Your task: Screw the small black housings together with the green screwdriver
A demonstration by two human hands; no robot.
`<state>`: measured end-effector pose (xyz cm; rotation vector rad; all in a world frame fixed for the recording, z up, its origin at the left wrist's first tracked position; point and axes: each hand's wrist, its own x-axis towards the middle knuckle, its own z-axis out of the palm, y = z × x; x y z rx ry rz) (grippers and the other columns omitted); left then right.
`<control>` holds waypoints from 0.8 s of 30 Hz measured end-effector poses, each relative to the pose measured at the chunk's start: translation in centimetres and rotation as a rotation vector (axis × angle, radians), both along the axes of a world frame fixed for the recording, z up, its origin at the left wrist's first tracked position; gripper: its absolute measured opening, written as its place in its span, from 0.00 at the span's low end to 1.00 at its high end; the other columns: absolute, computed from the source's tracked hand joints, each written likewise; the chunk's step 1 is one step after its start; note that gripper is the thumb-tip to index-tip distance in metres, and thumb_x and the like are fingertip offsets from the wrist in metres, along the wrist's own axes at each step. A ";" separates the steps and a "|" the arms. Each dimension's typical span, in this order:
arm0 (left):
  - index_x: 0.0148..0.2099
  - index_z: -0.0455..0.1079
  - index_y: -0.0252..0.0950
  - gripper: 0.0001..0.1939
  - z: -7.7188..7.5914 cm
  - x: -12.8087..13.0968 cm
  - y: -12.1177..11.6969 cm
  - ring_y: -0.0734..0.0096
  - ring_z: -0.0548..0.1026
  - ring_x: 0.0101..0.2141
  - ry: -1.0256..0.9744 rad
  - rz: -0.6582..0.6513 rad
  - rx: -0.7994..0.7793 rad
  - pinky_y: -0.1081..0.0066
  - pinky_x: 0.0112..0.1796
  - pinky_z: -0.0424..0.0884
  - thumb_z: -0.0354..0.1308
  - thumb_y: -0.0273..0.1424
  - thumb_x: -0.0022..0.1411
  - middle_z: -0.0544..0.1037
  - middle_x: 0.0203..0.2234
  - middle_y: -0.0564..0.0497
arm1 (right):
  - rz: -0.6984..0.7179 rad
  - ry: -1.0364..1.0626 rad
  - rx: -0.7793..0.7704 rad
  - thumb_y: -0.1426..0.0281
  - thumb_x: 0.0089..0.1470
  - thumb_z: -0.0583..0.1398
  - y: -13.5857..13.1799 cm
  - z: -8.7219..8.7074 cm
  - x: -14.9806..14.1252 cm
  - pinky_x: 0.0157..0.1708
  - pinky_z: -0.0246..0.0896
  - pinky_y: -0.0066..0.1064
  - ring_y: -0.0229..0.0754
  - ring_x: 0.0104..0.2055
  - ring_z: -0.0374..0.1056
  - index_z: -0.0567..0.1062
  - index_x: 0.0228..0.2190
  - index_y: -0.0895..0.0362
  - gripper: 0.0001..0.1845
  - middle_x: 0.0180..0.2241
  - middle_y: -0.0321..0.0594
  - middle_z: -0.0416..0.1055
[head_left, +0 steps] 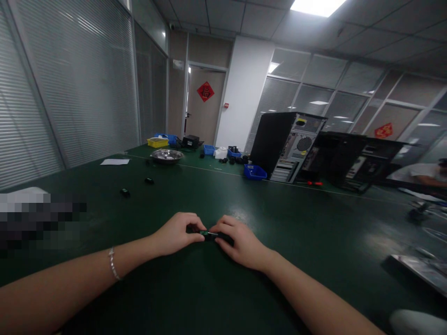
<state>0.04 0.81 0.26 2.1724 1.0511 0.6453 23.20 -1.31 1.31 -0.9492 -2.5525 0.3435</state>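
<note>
A dark green worktop (167, 200) stretched back toward a closed-looking door (202, 116), with a black computer tower (272, 144) standing at the far right. Near the front edge, just above the surface, the work sat between the person's two hands. The left hand (183, 235) pinched a small green circuit board (204, 232) between thumb and forefinger; the right hand (240, 242) pinched a slim black piece (226, 238) whose bright, thin end met the board — too small to tell whether it was a tool or a casing.

Doing this well seemed to call for a steady left pinch on the edges and light, straight-line pressure from the right — a twist could have strained the board. Resting both wrists on the worktop would likely have helped. Two small black devices (149, 180) lay well apart, beyond the left hand.
</note>
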 end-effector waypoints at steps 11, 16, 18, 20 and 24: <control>0.40 0.77 0.35 0.08 0.3 0.1 -0.1 0.66 0.74 0.38 -0.003 -0.018 -0.013 0.70 0.40 0.69 0.63 0.33 0.58 0.76 0.35 0.51 | 0.007 0.028 -0.015 0.76 0.59 0.58 0.3 0.1 0.7 0.44 0.64 0.35 0.44 0.44 0.66 0.74 0.47 0.53 0.15 0.43 0.42 0.69; 0.41 0.76 0.35 0.10 0.1 0.0 0.1 0.66 0.74 0.38 0.000 -0.029 -0.015 0.69 0.40 0.70 0.63 0.33 0.58 0.76 0.36 0.50 | -0.001 0.034 -0.025 0.75 0.59 0.58 0.4 0.2 0.8 0.44 0.64 0.35 0.44 0.45 0.66 0.74 0.47 0.52 0.15 0.43 0.42 0.69; 0.42 0.76 0.36 0.10 0.1 -0.1 0.2 0.66 0.74 0.39 0.015 -0.038 -0.004 0.69 0.41 0.69 0.63 0.34 0.58 0.76 0.37 0.50 | -0.014 0.039 -0.025 0.75 0.59 0.58 0.5 0.2 0.9 0.45 0.64 0.35 0.44 0.45 0.66 0.74 0.48 0.52 0.15 0.43 0.42 0.69; 0.43 0.75 0.36 0.12 0.2 -0.1 0.2 0.66 0.74 0.39 0.035 -0.036 -0.002 0.69 0.39 0.69 0.63 0.35 0.58 0.75 0.37 0.50 | -0.027 0.045 -0.021 0.75 0.59 0.58 0.6 0.3 1.0 0.45 0.64 0.35 0.45 0.45 0.67 0.74 0.48 0.53 0.15 0.43 0.42 0.69; 0.49 0.70 0.36 0.21 0.5 -0.1 -0.1 0.68 0.72 0.31 0.079 -0.036 -0.063 0.72 0.32 0.67 0.66 0.39 0.56 0.73 0.32 0.53 | -0.035 0.049 -0.035 0.75 0.60 0.58 0.7 0.4 1.1 0.44 0.65 0.35 0.44 0.45 0.67 0.74 0.47 0.53 0.15 0.43 0.42 0.69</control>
